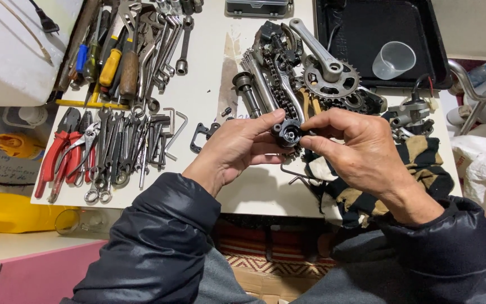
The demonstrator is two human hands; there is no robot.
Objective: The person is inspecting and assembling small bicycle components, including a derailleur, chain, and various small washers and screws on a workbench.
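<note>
Both hands meet over the front of a white work board (209, 84). My left hand (234, 149) grips a small black round bicycle part (287, 133) with a metal centre, thumb on top. My right hand (355, 149) pinches the same part from the right with thumb and forefinger. Just behind the hands lie a silver crank arm with chainrings (330, 76), a chain (274, 84) and a black axle piece (246, 87). A striped black and tan rag (423, 169) lies under my right wrist.
Pliers with red handles (57, 152), wrenches and hex keys (125, 146) lie at the left, screwdrivers (113, 62) behind them. A black tray (378, 28) holding a clear plastic cup (394, 59) sits at the back right. A yellow container (12, 211) stands lower left.
</note>
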